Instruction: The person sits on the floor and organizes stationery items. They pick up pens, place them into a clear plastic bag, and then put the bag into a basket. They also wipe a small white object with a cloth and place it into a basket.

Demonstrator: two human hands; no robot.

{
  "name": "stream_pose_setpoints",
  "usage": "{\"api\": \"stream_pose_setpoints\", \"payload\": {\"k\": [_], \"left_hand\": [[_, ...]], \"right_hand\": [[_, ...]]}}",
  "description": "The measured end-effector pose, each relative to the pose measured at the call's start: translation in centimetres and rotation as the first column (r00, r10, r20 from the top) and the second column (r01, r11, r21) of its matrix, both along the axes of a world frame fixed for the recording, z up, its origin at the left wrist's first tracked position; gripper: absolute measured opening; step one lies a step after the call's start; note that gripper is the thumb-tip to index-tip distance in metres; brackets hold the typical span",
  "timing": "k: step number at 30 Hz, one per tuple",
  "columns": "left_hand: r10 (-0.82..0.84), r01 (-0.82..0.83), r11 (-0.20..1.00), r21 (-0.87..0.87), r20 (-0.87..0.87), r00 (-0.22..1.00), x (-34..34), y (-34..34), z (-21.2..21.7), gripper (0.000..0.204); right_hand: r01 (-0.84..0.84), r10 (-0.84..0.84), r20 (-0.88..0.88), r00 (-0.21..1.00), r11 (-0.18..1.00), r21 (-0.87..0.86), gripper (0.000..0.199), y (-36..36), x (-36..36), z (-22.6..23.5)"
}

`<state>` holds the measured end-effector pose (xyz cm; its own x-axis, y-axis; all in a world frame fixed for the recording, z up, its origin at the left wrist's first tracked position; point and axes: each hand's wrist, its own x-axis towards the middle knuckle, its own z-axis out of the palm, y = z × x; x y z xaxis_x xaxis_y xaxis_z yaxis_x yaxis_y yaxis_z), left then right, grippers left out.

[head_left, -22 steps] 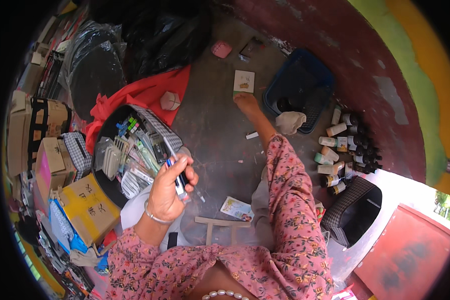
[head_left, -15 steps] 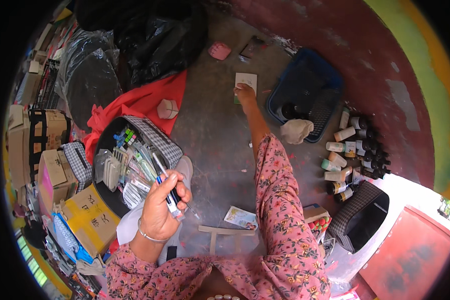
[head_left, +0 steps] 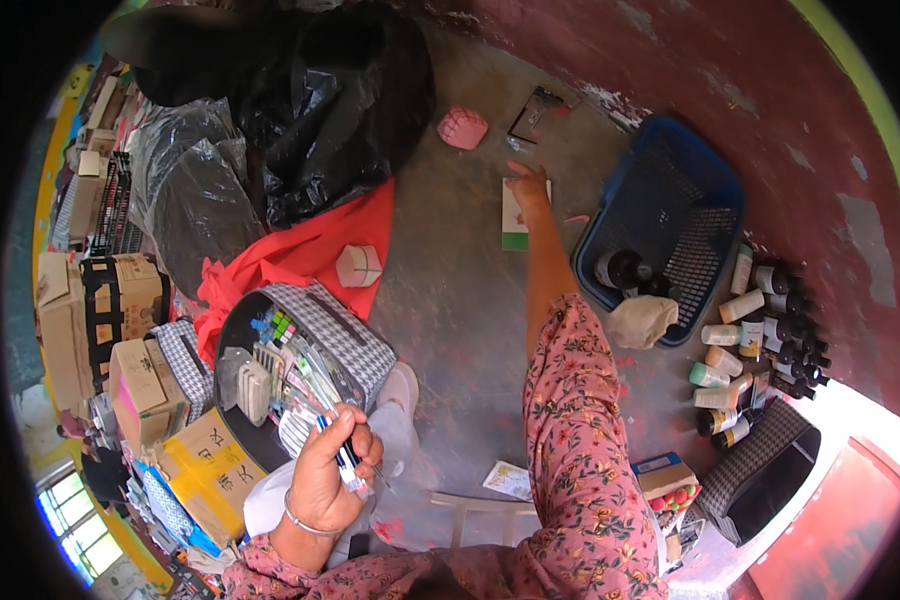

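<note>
My left hand (head_left: 335,468) is closed around several slim pens (head_left: 347,462), blue, white and dark, held upright above a checked open case (head_left: 345,345). That case is packed with pens, coloured cubes and clear packets (head_left: 253,390). My right arm stretches far forward, and my right hand (head_left: 530,192) is over a white booklet with a green strip (head_left: 515,240) lying on the floor. Its fingers are extended and apart, with no object seen in them; the hand covers part of the booklet. Whether it touches the booklet I cannot tell.
A blue plastic basket (head_left: 625,195) with dark bottles inside stands at right, a beige cloth (head_left: 643,322) at its edge. Several bottles (head_left: 740,340) crowd near the wall. Black plastic sheeting (head_left: 340,140), red cloth (head_left: 315,245) and cartons (head_left: 210,460) fill the left. A pink lump (head_left: 462,128) lies ahead.
My right hand's fingers have straightened and reach past the booklet's upper part, uncovering more of its green strip. My left hand keeps the pens. The whole view has shifted a little.
</note>
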<state>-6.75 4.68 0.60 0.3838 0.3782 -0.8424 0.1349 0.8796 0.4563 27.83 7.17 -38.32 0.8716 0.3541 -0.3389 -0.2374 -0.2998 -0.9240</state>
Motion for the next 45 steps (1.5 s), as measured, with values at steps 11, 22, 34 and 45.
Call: {"api": "stream_pose_setpoints", "payload": {"k": [11, 22, 34, 45], "left_hand": [[0.104, -0.102, 0.991, -0.085, 0.024, 0.994, 1.6, 1.9, -1.2, 0.012], [-0.083, 0.082, 0.996, 0.02, 0.082, 0.993, 0.3, -0.3, 1.0, 0.009], [-0.129, 0.026, 0.935, 0.353, 0.272, 0.953, -5.9, -3.0, 3.2, 0.05], [-0.459, 0.254, 0.686, 0.682, 0.134, 0.878, -7.7, -5.6, 4.0, 0.021]], "right_hand": [[-0.102, 0.107, 0.097, 0.99, 0.994, -0.046, 0.045, 0.7, 3.4, 0.3], [0.135, -0.01, -0.397, 0.918, 0.948, 0.288, 0.012, -2.3, -16.2, 7.3], [0.137, 0.413, -0.634, 0.654, 0.759, 0.636, 0.024, -12.7, -18.2, 38.0], [0.246, 0.467, -0.687, 0.557, 0.697, 0.673, 0.028, -21.8, -30.8, 45.6]]}}
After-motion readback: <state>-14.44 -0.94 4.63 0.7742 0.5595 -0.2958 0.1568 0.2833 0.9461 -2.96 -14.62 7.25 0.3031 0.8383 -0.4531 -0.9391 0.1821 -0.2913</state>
